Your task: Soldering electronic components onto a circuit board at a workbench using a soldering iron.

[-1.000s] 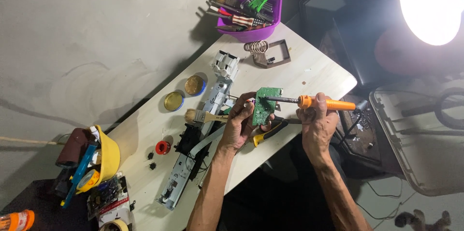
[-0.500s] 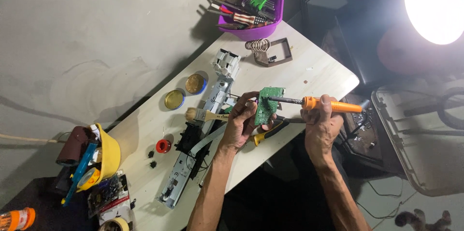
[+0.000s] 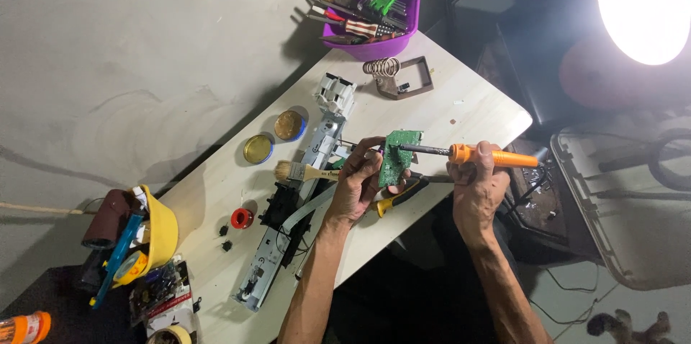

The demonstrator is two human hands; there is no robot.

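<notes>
Not much has moved since half a second ago, honestly: both hands are parked in the same spot over the middle of the surface (image 3: 461,110), and the iron's tip may have crept a hair closer along the board, hard to say.

Left hand (image 3: 358,186) is curled around the lower edge of a small green circuit board (image 3: 393,157), fingers pinching it so it stands tilted up off the surface. Right hand (image 3: 481,182) is closed around the orange handle of a soldering iron (image 3: 471,155), held roughly level, with the dark metal tip touching the upper part of the board's face.

Just below the board there's a yellow-and-black handled tool (image 3: 397,198) lying flat, partly hidden under the left hand. A paintbrush (image 3: 302,170) with a pale wooden handle lies just left of that hand, across a long grey and white stripped-down mechanism (image 3: 295,222) that runs diagonally down the surface.

Further out: two round tins (image 3: 273,137) side by side, a red spool (image 3: 242,217), a coiled-spring iron stand (image 3: 397,74) and a purple bowl (image 3: 385,24) crammed with tools at the far end. Yellow bowl (image 3: 163,229) of odds and ends sits at the near-left corner. Bright lamp (image 3: 644,2) glaring top right.
</notes>
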